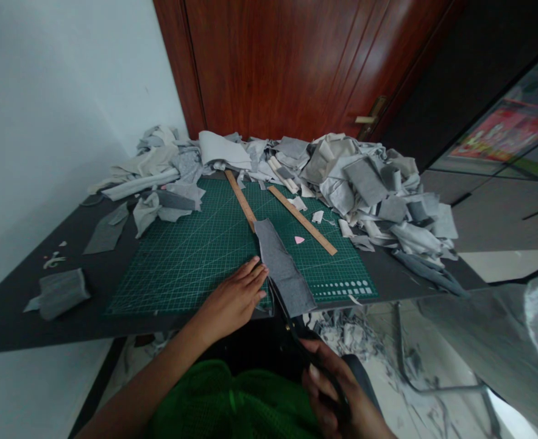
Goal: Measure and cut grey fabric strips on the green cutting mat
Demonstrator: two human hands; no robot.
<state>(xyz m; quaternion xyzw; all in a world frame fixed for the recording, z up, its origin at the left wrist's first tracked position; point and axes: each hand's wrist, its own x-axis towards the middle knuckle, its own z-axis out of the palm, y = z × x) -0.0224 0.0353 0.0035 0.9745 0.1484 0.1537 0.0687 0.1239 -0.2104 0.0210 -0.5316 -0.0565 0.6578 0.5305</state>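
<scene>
A strip of dark grey fabric (pixel 283 265) lies lengthwise at the front edge of the green cutting mat (pixel 181 268). My left hand (pixel 239 294) rests flat beside the strip, fingers stretched out, their tips at its left edge. Black-handled scissors (pixel 291 329) are gripped in my right hand (pixel 335 387), below the table edge. Their blades point up and away from me, along the strip's left side near my left fingers. Whether the blades are parted is hard to see. A wooden ruler (pixel 241 198) reaches to the strip's far end.
Another wooden ruler (pixel 303 221) and a pink chalk piece (pixel 299 239) lie on the mat. Heaped fabric scraps (pixel 364 183) line the back and right. A folded grey cloth (pixel 63 294) and small white thread snips (pixel 53 261) sit at left. Scraps litter the floor (pixel 355 335).
</scene>
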